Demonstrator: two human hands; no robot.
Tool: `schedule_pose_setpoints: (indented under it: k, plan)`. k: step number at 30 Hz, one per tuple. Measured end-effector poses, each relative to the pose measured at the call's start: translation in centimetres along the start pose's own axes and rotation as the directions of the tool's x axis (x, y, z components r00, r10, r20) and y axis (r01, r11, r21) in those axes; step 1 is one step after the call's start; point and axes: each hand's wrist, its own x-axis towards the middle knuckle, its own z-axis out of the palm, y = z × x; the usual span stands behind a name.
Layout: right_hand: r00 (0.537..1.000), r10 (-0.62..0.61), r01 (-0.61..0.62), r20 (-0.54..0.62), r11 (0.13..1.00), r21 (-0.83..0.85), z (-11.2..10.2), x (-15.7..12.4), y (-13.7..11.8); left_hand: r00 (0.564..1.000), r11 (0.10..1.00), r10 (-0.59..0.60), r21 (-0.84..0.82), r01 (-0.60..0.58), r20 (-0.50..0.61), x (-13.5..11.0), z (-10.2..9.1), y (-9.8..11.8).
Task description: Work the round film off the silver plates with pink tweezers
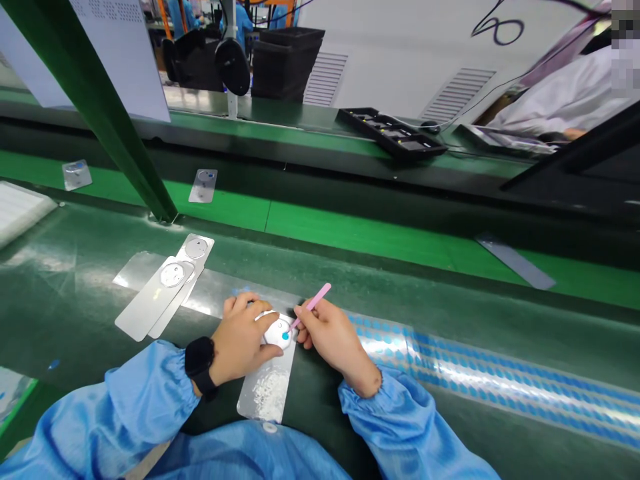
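We've got bright overhead light here, hard glare flashing off the blue-dotted film strip (pixel 450 373) and the green belt (pixel 65 280), and the wide lens bowing every edge!

From here I see a slanted green steel beam (pixel 90 100), a white louvered panel (pixel 400 53) and stacked black plastic crates (pixel 285 63) on a long green ledge (pixel 300 123).

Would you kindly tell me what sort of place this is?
Probably a factory assembly line: there is a green conveyor belt, a blue smock sleeve, and a black parts tray.
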Motion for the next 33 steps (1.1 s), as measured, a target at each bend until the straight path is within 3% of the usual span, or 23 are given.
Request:
schedule_pose_setpoints:
  k: [19, 27, 33]
  plan:
    - [1.0, -0.028, 0.028, 0.005, 0.997, -0.072, 0.06, -0.25, -0.28, 0.999, 0.999, -0.008, 0.037, 0.009, -0.036, -0.25, -0.02, 0.17]
    - [0.998, -0.054, 0.053, -0.01, 0.996, -0.073, 0.13, -0.46, -0.3, 0.991, 0.992, 0.126, 0.02, -0.125, -0.046, -0.61, 0.19, 0.32]
    - [0.997, -0.073, 0.073, -0.008, 0.997, 0.011, 0.15, -0.22, 0.17, 0.994, 0.993, 0.109, 0.056, -0.107, -0.018, -0.83, 0.2, 0.76]
